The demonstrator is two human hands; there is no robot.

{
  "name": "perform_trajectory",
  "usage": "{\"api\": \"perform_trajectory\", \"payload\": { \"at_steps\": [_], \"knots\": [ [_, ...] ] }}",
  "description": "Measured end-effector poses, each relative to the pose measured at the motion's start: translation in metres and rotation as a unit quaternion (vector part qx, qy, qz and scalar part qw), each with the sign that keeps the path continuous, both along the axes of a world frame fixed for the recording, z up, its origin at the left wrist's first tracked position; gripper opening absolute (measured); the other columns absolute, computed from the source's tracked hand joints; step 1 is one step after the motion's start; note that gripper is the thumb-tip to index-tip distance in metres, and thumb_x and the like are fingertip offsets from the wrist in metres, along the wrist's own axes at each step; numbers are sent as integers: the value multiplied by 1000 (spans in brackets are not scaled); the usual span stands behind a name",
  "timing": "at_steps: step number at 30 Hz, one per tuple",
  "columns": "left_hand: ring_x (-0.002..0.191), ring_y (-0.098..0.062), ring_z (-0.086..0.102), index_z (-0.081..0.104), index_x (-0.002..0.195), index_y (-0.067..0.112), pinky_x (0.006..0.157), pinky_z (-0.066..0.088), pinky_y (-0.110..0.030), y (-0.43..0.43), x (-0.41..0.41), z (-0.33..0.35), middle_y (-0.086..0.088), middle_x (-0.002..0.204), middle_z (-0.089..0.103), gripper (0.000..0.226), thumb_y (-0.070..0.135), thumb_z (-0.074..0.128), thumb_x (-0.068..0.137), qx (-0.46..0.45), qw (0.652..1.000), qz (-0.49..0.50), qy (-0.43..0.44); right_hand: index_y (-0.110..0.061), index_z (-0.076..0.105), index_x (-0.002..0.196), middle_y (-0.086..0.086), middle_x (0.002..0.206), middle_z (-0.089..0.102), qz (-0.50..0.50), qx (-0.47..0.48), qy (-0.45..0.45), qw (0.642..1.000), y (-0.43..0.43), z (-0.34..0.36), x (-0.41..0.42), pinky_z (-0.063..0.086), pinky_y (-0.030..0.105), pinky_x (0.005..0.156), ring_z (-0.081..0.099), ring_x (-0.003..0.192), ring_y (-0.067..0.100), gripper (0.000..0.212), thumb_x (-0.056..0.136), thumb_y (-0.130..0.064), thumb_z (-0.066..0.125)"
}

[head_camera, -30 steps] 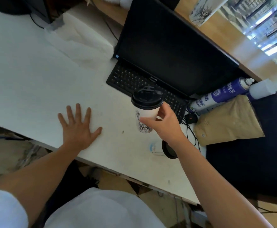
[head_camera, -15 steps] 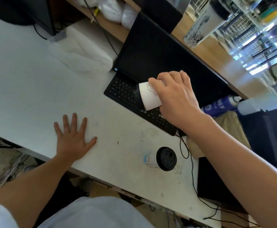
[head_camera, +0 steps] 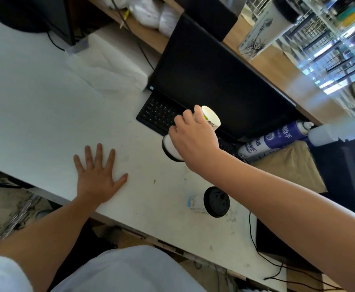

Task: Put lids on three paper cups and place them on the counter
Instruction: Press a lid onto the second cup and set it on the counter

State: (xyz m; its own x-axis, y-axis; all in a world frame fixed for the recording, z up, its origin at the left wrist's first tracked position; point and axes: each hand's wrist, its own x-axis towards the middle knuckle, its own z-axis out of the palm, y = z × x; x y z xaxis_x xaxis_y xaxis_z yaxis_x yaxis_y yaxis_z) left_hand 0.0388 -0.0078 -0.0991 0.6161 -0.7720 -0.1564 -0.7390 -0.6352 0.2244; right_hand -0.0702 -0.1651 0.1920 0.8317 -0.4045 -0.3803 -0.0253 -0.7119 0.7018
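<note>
Held cup: right hand fingers clamped round it, long axis tilted, lid end down-left, base up-right. Left hand: flat on table, fingers spread.

1. White paper cup w/ black plastic lid: tipped nearly upside down, lid end lowest, held in air above the white counter.
2. Second white lidded paper cup: upright on counter nr front edge.
3. Tall white printed paper cup w/ black lid: upright on wooden shelf behind.
</note>
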Motion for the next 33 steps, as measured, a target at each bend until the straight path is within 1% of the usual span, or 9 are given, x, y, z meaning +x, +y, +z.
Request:
{"api": "perform_trajectory", "payload": {
  "at_steps": [5, 9, 12, 15, 18, 21, 25, 28, 33],
  "knots": [
    [153, -45, -7, 9, 162, 24, 116, -13, -65, 1, 0, 2, -16, 169, 1, 97, 84, 10, 86, 7, 1000, -2, -4, -14, 50, 137, 12, 137, 51, -26, 30, -18, 999, -11, 6, -3, 23, 56, 120, 45, 130, 37, 61, 82, -28, 73],
    [153, -44, -8, 9, 162, 24, 116, -13, -64, 1, 0, 2, -15, 169, -1, 97, 84, 11, 86, 3, 1000, -3, 1, -25, 53, 136, 3, 129, 55, -166, 209, -112, 957, -32, 10, -11, 39, 44, 109, 48, 123, 31, 62, 79, -21, 77],
    [153, -44, -10, 8, 162, 24, 117, -14, -64, 1, 0, 3, -15, 169, -3, 97, 84, 11, 86, 6, 1000, -1, 5, -27, 61, 128, -4, 117, 63, -333, 411, -235, 815, -42, 17, -22, 52, 36, 91, 59, 110, 21, 65, 70, -18, 87],
    [153, -43, -14, 3, 162, 25, 117, -15, -64, 1, 0, 3, -14, 169, -8, 97, 84, 8, 85, 13, 1000, 1, 9, -20, 64, 130, -1, 120, 72, -415, 576, -355, 609, -44, 13, -39, 59, 40, 95, 70, 109, 19, 65, 71, -10, 89],
    [153, -43, -16, -1, 162, 25, 117, -14, -65, 1, 0, 2, -14, 169, -12, 97, 84, 5, 85, 20, 1000, -1, 10, -7, 62, 131, 11, 125, 74, -433, 673, -457, 388, -38, -11, -55, 54, 49, 105, 70, 117, 29, 60, 76, 2, 83],
    [152, -43, -17, -3, 161, 24, 117, -13, -65, 1, 0, 2, -14, 168, -13, 98, 84, 4, 84, 28, 1000, 0, 13, -5, 59, 129, 15, 126, 72, -432, 676, -522, 288, -24, -43, -63, 52, 48, 106, 68, 121, 33, 65, 70, -3, 85],
    [151, -43, -21, -9, 160, 25, 116, -15, -65, -1, 0, 4, -14, 167, -18, 98, 84, 3, 83, 50, 998, -3, 22, -12, 60, 126, 10, 124, 72, -474, 650, -546, 235, 1, -81, -73, 55, 44, 103, 66, 122, 32, 67, 65, -2, 88],
    [151, -43, -21, -8, 160, 25, 115, -15, -65, -2, 0, 5, -14, 167, -18, 97, 84, 6, 85, 54, 998, -7, 26, -10, 57, 132, 14, 129, 69, -478, 649, -538, 246, 8, -91, -79, 58, 36, 97, 68, 119, 28, 65, 76, 10, 82],
    [149, -44, -26, -14, 159, 26, 115, -15, -67, -6, 2, 14, -14, 165, -25, 96, 82, 13, 86, 103, 993, -9, 55, -12, 57, 134, 4, 121, 72, -469, 647, -536, 270, 6, -86, -82, 59, 27, 87, 72, 108, 17, 67, 75, 9, 83]
  ]
}}
